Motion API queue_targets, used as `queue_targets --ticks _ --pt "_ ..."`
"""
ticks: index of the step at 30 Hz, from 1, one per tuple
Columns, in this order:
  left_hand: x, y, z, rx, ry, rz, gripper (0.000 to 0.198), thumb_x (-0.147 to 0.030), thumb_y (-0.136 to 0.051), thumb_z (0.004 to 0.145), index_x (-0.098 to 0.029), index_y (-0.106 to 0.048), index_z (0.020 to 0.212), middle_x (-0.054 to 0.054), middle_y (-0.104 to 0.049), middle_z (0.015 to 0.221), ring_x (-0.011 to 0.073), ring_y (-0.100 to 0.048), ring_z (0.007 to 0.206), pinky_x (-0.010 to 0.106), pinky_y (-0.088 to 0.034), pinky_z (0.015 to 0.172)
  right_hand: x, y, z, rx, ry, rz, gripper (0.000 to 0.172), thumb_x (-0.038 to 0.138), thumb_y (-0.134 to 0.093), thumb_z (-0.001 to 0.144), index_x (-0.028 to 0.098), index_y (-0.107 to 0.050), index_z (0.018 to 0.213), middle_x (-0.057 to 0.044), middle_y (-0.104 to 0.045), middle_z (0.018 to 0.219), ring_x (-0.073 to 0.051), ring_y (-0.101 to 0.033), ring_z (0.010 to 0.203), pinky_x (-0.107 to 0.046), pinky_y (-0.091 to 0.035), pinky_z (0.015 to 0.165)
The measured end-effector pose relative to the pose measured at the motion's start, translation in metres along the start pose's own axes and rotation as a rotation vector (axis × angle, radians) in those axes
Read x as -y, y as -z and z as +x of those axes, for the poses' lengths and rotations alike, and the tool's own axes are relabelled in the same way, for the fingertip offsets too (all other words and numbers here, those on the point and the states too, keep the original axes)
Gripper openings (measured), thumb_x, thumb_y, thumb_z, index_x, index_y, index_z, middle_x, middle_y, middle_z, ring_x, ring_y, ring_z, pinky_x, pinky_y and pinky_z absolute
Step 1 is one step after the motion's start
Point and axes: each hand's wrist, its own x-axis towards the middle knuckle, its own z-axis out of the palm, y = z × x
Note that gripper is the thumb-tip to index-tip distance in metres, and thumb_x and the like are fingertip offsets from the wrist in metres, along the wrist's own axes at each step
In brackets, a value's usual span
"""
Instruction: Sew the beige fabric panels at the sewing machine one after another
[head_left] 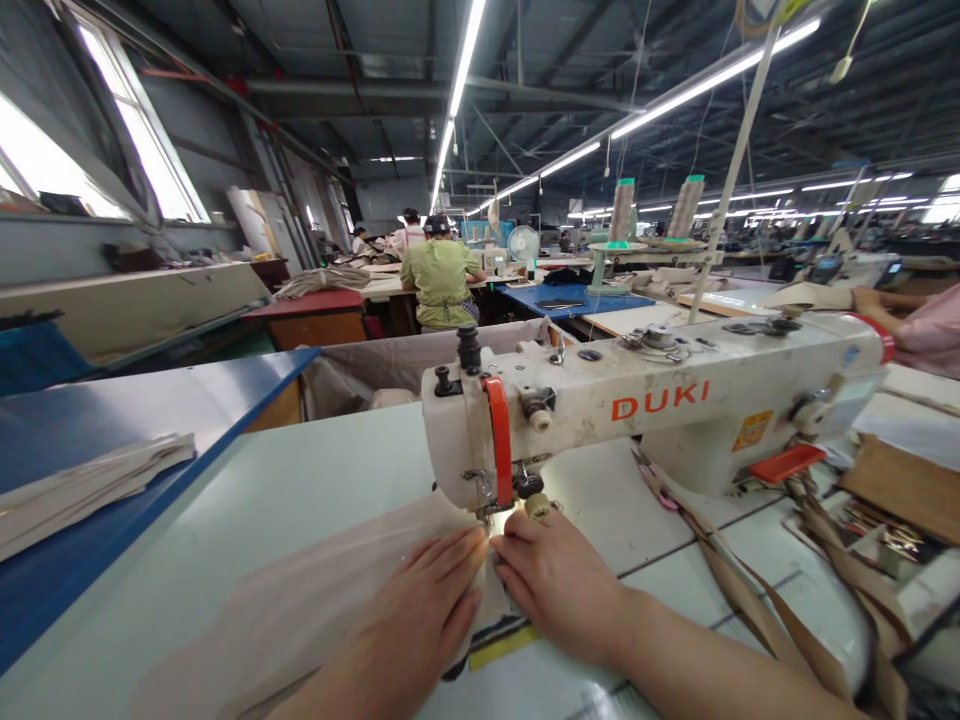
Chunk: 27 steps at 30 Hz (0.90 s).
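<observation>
A white sewing machine (570, 400) marked DUKI stands on a pale table, its needle area lit just ahead of my fingertips. Light beige fabric (300, 590) spreads from under the presser foot towards the left and front. My left hand (431, 600) lies flat on this cloth, fingers stretched towards the needle. Close to the presser foot, my right hand (551, 575) has its fingers bent together on the cloth's right edge, pinching it. The fingertips of both hands nearly meet. Exactly how the cloth sits under the foot is hidden.
Scissors (660, 490) and tan fabric strips (750, 600) lie right of the machine. Folded cloth (97, 490) rests on the blue-edged table at left. Thread cones (621, 212) stand behind. A co-worker in a green top (442, 275) sits ahead; another person's arm (885, 310) reaches in at right.
</observation>
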Motion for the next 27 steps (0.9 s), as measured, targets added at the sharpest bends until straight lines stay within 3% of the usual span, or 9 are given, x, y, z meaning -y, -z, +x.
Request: queue_targets --ticks 23,27 --pt "0.004 -0.001 0.002 0.07 0.088 -0.101 0.036 -0.024 -0.046 0.098 -0.022 -0.059 0.132 0.007 -0.067 0.13 0.0223 -0.063 0.119 0.04 -0.05 0.106 0.002 0.0 -0.004 -0.025 0.039 -0.059 0.011 0.017 -0.055 0.095 0.017 -0.065 0.091 -0.005 -0.064 0.092 -0.021 -0.054 0.088 -0.034 -0.042 0.082" --pt "0.01 -0.002 0.007 0.079 0.087 -0.055 0.036 -0.026 -0.043 0.1 -0.018 -0.062 0.128 0.01 -0.067 0.128 0.0244 -0.063 0.118 0.042 -0.051 0.104 0.001 -0.002 -0.003 -0.055 0.06 -0.076 0.012 0.018 -0.055 0.096 0.017 -0.064 0.088 -0.005 -0.063 0.09 -0.021 -0.053 0.087 -0.034 -0.042 0.08"
